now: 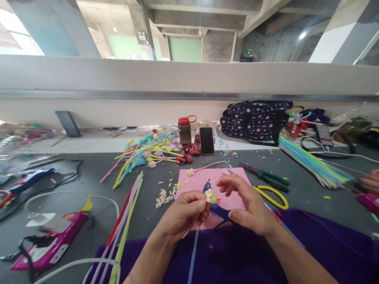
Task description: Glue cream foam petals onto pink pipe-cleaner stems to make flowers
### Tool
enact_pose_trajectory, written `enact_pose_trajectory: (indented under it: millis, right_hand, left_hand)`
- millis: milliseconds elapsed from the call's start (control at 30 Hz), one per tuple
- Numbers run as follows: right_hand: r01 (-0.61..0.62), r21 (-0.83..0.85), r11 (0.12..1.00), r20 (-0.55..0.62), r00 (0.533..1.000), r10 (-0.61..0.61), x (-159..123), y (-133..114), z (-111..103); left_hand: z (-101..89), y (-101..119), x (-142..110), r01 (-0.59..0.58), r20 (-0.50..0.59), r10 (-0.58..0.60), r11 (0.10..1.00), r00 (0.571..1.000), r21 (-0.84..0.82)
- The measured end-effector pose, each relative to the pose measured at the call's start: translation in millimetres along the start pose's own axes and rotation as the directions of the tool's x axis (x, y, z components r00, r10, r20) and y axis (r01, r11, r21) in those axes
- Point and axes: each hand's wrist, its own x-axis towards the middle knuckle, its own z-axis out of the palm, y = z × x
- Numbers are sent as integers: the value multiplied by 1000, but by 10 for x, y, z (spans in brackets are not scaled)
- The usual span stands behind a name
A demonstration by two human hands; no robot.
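My left hand (189, 209) pinches a small pale yellow flower (211, 196) made of short fuzzy pieces, its pink stem running down below the fingers. Facing it, my right hand (248, 205) is open, fingers curved and apart, with nothing visible between them. Its thumb is by the blue body of what looks like a glue gun (219, 212), whose dark nozzle points away over a pink sheet (233, 200). I cannot tell whether the thumb touches it. On the sheet's far edge lies another small flower (190, 172) on a pink stem. Short cream pieces (162, 198) are scattered left of the sheet.
Green-handled pliers (269, 177) and yellow-handled scissors (274, 198) lie right. Fuzzy stems (127, 225) and a magenta glue gun (56, 240) with cables are left. Behind stand a bottle (184, 132), a phone (207, 141) and a patterned bag (251, 122). Another person's hand (370, 181) shows far right.
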Motion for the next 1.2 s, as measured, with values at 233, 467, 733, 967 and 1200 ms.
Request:
enact_pose_trajectory:
  millis: [233,467,733,967,1200]
  right_hand:
    - [-108,-19,994,90,990,109,-23,17,155]
    - [-235,65,970,117,967,226,-36,11,425]
    - [-214,62,975,-9,977,215,-55,-4,443]
    - [-236,268,934,-173,942,288,-11,118,164]
    - [-160,370,915,32,987,159,-16,102,143]
  left_hand:
    - [3,20,-23,-219,-20,218,970,976,-108]
    - [25,-27,-5,-286,-131,264,939,956,-191]
    - [66,-29,16,-228,-115,213,962,970,-147]
    - [22,23,-11,28,-30,-29,999,999,-32]
    - [26,4,-11,65,42,-68,995,997,80]
